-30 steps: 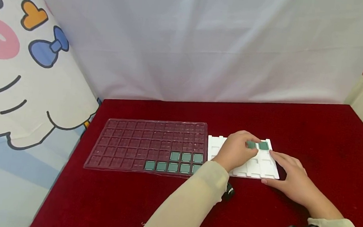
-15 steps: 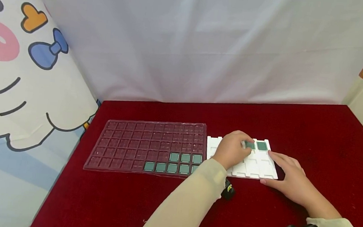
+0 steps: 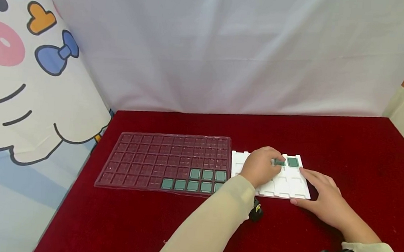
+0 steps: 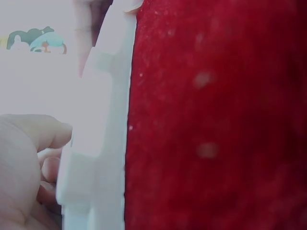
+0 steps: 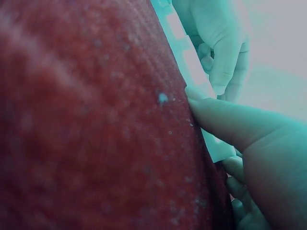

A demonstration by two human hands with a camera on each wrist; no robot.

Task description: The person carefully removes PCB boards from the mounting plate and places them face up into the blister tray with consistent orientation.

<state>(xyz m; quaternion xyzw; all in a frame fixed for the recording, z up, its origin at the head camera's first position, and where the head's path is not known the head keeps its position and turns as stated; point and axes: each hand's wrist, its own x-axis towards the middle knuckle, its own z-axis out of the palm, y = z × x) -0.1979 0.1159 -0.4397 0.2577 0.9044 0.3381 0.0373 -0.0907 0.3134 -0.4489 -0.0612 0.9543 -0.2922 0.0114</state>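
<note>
The white tray lies flat on the red cloth, divided into shallow compartments. Two green square chips sit in its far row: one chip at the far right corner and another chip beside it, partly covered by fingers. My left hand reaches over the tray, thumb and forefinger pinching at that second chip; its other fingers are curled and hide the compartments beneath. My right hand steadies the tray, thumb at the front edge and forefinger along the right side.
A clear plastic tray with many compartments lies left of the white one, nearly touching it. Several green chips sit in its two near rows at the right. White curtains stand behind the table and at the left.
My left hand has shifted slightly left, and its forefinger now covers more of the second chip. The right hand keeps its place on the tray.
</note>
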